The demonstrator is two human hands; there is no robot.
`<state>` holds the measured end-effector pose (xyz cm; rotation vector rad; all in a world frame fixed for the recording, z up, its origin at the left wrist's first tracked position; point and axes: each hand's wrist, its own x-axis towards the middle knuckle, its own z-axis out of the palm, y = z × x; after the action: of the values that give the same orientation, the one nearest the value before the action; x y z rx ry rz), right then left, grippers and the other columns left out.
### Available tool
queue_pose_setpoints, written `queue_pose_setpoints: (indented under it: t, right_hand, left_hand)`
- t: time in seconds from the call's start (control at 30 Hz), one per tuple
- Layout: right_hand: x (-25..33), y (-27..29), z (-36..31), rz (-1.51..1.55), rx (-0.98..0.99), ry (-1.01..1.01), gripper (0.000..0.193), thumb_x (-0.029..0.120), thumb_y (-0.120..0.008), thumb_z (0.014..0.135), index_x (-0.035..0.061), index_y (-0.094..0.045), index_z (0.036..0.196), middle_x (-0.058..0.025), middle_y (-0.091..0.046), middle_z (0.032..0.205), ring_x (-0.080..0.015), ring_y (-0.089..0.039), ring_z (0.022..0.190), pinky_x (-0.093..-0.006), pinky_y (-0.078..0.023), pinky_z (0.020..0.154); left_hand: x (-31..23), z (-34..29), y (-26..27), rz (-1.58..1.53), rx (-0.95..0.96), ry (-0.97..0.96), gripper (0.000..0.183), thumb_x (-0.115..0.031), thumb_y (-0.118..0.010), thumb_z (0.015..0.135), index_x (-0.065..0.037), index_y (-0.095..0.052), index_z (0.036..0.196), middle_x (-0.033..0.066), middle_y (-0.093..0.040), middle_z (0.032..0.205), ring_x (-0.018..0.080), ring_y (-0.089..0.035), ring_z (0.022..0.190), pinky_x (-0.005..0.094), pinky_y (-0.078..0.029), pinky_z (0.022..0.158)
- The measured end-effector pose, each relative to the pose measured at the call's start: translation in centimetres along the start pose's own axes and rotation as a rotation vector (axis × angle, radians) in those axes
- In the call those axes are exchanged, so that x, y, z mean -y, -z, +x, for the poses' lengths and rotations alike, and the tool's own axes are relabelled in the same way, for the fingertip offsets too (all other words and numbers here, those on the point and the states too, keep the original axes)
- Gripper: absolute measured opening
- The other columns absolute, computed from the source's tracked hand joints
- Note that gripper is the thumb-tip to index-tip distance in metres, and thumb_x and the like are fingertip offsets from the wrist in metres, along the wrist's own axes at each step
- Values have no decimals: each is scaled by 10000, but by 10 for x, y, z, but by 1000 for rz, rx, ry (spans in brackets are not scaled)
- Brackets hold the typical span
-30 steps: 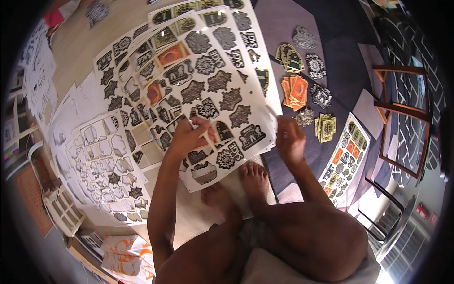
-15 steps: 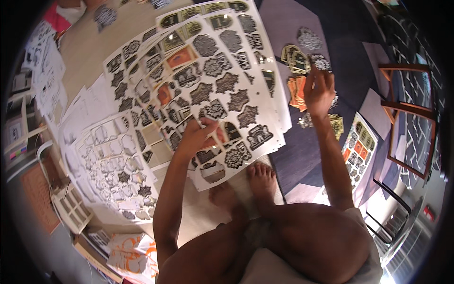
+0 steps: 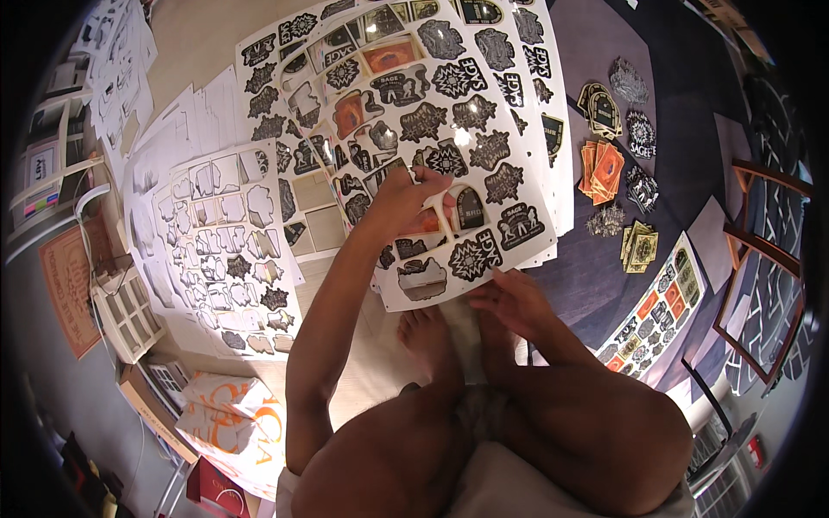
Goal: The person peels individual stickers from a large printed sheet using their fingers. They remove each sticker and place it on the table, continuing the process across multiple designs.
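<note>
My left hand (image 3: 410,203) grips a large white sticker sheet (image 3: 462,263) through its cut-outs, thumb on top and fingers showing underneath. Black die-cut stickers and an orange rectangle fill much of the sheet, among empty cut-out holes. At the sheet's near right corner is my right hand (image 3: 516,304), its fingers apart and close to the edge; whether they touch it is hard to tell. More printed sheets (image 3: 553,173) lie beneath. To the right sit sorted piles: orange cards (image 3: 602,171), black and gold arched stickers (image 3: 600,110), grey stickers (image 3: 629,80) and yellow rectangles (image 3: 639,248).
Left of the held sheet lies a mostly cut-out sheet (image 3: 226,250) with white paper behind it. A narrow sticker sheet (image 3: 661,302) rests on the dark floor covering at right, beside a wooden frame (image 3: 760,246). An orange-and-white bag (image 3: 229,414) stands at lower left.
My right hand has come back from the sticker piles to the sheet's near right corner. In the view, the sheets and piles have shifted right. My left hand stays on the sheet.
</note>
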<state>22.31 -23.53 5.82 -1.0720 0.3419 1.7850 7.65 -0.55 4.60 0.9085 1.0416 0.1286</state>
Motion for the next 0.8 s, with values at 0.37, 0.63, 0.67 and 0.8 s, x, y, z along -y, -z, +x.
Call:
queue_pose_setpoints:
  t: [0.37, 0.63, 0.67, 0.8]
  right_hand:
    - [-12, 3, 32, -109, -11, 207, 227, 109, -613, 992, 21, -627, 1200, -79, -708, 1120, -190, -692, 1020, -356, -583, 884]
    - [-14, -16, 41, 108, 83, 325, 341, 9, -603, 963, 15, -545, 1298, -81, -639, 1252, -190, -605, 1187, -389, -461, 1070]
    - [-12, -17, 42, 110, 23, 301, 346, -3, -612, 956, 12, -539, 1293, -80, -641, 1234, -190, -611, 1168, -380, -470, 1053]
    - [-9, -15, 48, 142, -26, 257, 343, -30, -624, 945, 11, -532, 1273, -75, -644, 1200, -189, -622, 1132, -350, -484, 1021]
  left_hand:
    - [35, -61, -18, 636, -500, -607, 263, -228, -650, 958, 34, -650, 931, 203, -701, 777, 336, -720, 725, 408, -560, 644]
    - [65, -51, -29, 568, -170, -437, 211, -202, -617, 970, -8, -644, 891, 182, -650, 721, 372, -648, 673, 431, -496, 632]
    - [67, -50, -30, 541, -161, -435, 211, -201, -618, 972, -8, -645, 894, 175, -654, 729, 357, -649, 668, 423, -494, 628]
    - [73, -41, -32, 424, -124, -424, 218, -203, -625, 977, 3, -651, 909, 146, -669, 754, 274, -645, 658, 387, -484, 618]
